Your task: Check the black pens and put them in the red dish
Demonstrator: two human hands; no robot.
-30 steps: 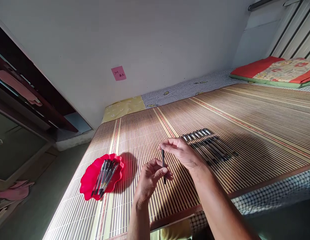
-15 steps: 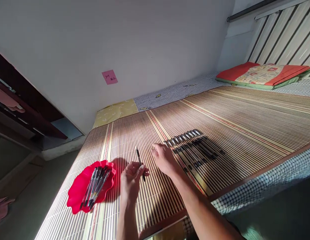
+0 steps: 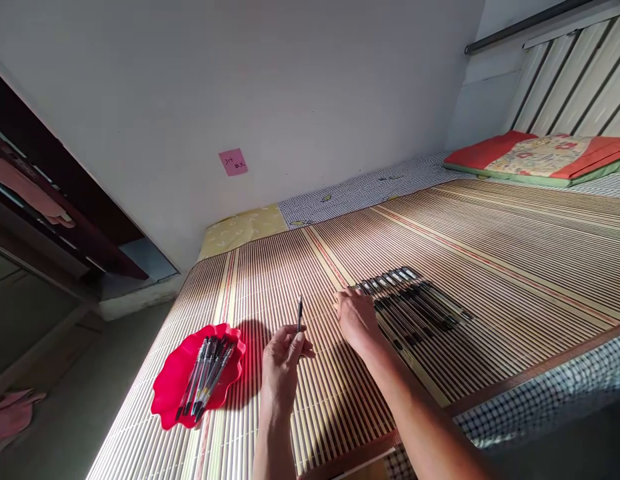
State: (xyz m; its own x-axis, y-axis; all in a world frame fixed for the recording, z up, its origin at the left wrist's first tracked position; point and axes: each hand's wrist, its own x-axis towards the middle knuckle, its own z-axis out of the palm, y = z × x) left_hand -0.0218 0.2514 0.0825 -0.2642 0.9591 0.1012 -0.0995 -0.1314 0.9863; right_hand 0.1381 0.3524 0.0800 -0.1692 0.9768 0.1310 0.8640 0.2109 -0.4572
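Note:
My left hand pinches an uncapped pen between thumb and fingers, its pointed end upward and its lower end hidden by the hand. To its right, my right hand is closed, fingertips low at the left end of a row of pen caps; what they hold, if anything, is hidden. Below the caps lies a row of slim dark pen parts, side by side, partly in shadow. At left, a red wavy-edged plate holds several clear pens with black ends.
Everything lies on a striped bamboo mat over a bed. A pink paper note is stuck to the wall. Folded red and floral bedding is at the far right, by a slatted headboard. Checked cloth hangs at the front edge.
The pen in my left hand has turned from leaning left to nearly upright. My right hand has moved right to the caps, its fingers curling down. The view has shifted slightly.

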